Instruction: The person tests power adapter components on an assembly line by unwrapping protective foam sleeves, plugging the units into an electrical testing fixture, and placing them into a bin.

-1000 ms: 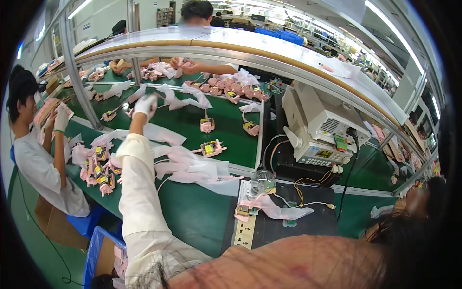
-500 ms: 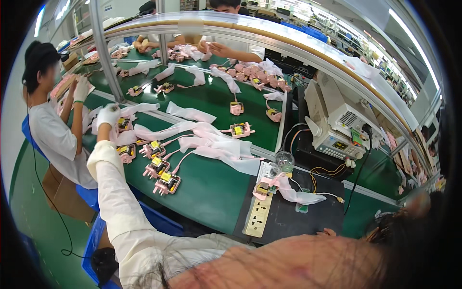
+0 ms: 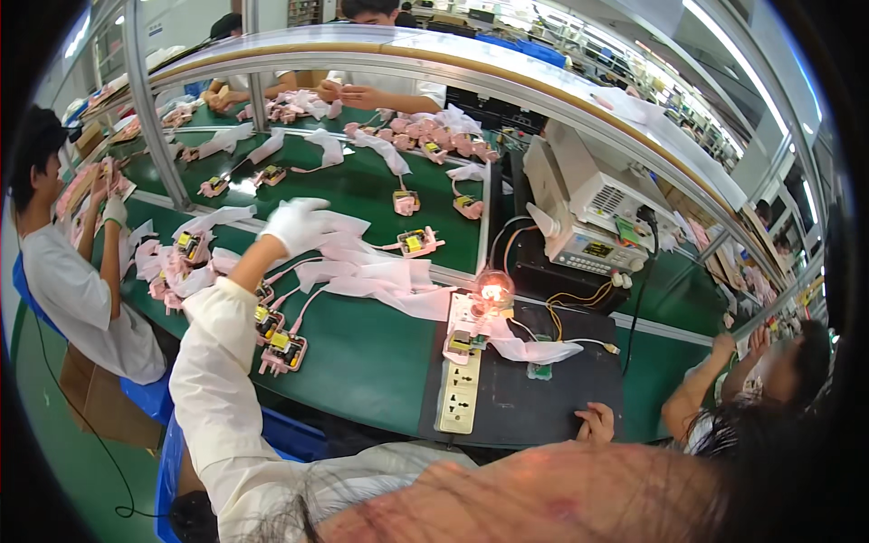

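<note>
My left hand (image 3: 294,226), in a white glove, reaches over the bench with its fingers stretched out. It hovers at the left end of the pink cables wrapped in white film (image 3: 380,271), with nothing visible in it. Below the forearm lie several pink plug adapters (image 3: 283,351) with exposed circuit boards and yellow transformers, partly hidden by the sleeve. My bare right hand (image 3: 596,423) rests at the front edge of the black mat, fingers loosely curled and apart, holding nothing visible. Beyond it, another open adapter (image 3: 463,341) sits on a beige power strip (image 3: 459,403), beside a glowing bulb (image 3: 494,291).
Grey test instruments (image 3: 579,242) with yellow wires stand behind the black mat (image 3: 516,407). Metal posts (image 3: 154,118) and a shelf (image 3: 380,45) frame the bench. A co-worker (image 3: 72,262) sits at left, another (image 3: 760,371) at right. A white-tipped cable (image 3: 593,347) lies on the mat.
My left hand has moved right, away from the adapter pile, over the wrapped cables. The bulb has lit up. More of my right hand's fingers show, and the whole view has shifted.
</note>
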`<state>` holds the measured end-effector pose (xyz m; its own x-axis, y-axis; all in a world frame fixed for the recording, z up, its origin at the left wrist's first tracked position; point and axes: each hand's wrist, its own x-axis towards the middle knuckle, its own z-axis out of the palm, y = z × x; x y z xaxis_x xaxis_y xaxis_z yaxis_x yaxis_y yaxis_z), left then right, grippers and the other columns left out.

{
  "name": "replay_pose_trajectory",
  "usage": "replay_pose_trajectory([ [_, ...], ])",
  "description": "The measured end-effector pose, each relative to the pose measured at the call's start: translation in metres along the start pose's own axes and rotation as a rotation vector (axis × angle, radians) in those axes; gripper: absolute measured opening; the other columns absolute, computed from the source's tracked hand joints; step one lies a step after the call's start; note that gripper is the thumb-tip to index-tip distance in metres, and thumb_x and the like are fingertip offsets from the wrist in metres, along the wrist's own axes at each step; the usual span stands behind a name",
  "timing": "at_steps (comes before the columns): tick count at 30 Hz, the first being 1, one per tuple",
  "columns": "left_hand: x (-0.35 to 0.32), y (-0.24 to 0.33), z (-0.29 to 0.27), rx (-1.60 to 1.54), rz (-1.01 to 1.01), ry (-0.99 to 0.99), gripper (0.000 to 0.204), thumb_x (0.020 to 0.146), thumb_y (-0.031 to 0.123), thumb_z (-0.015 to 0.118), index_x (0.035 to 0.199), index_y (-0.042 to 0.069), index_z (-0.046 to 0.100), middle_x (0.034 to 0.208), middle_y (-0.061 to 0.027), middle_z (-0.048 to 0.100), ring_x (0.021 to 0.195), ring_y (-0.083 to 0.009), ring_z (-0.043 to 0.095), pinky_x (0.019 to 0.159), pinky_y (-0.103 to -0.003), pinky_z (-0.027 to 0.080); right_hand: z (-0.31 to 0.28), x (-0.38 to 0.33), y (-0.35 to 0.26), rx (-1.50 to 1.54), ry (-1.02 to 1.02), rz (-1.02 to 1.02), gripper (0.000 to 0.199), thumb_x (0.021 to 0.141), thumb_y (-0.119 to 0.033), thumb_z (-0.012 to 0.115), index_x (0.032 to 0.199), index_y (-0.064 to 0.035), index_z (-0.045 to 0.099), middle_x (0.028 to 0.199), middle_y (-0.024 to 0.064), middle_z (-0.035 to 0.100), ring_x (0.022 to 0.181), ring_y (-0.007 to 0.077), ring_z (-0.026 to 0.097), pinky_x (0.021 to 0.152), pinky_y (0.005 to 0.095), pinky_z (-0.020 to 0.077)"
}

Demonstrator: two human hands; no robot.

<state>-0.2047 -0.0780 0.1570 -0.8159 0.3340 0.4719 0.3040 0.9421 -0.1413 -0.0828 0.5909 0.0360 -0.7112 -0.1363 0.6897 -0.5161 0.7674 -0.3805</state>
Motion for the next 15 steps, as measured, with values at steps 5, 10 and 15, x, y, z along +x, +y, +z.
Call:
replay_pose_trajectory([
  [5, 0.093, 0.091, 0.046, -0.352, -0.255, -0.326, 0.06, 0.076, 0.048, 0.058, 0.124, 0.012, 0.056, 0.116, -0.016, 0.061, 0.106, -0.0316, 0.058, 0.091, -0.039, 0.046, -0.002, 0.004, -0.003, -0.012, -0.009, 0.021, 0.022, 0.071, 0.011, 0.053, 0.077, -0.0053, 0.067, 0.094, 0.0133, 0.059, 0.081, 0.0273, 0.061, 0.072, 0.0332, 0.0516],
  [10, 0.127, 0.162, 0.081, -0.275, -0.44, -0.465, 0.048, 0.076, 0.04, 0.063, 0.115, 0.013, 0.055, 0.111, -0.0154, 0.058, 0.099, -0.0335, 0.061, 0.084, -0.042, 0.049, -0.002, -0.005, -0.001, -0.005, 0.043, 0.058, 0.022, 0.071, 0.011, 0.054, 0.077, -0.0057, 0.068, 0.095, 0.0132, 0.059, 0.079, 0.0269, 0.061, 0.07, 0.0332, 0.0522],
  [15, 0.126, 0.128, 0.114, -0.272, -0.561, -0.383, 0.034, 0.073, 0.017, 0.062, 0.106, 0.008, 0.06, 0.099, -0.0192, 0.065, 0.093, -0.0341, 0.064, 0.08, -0.043, 0.051, -0.002, -0.002, -0.002, 0.008, 0.099, -0.042, 0.021, 0.073, 0.012, 0.055, 0.078, -0.0044, 0.068, 0.095, 0.0138, 0.059, 0.08, 0.027, 0.06, 0.069, 0.032, 0.0518],
])
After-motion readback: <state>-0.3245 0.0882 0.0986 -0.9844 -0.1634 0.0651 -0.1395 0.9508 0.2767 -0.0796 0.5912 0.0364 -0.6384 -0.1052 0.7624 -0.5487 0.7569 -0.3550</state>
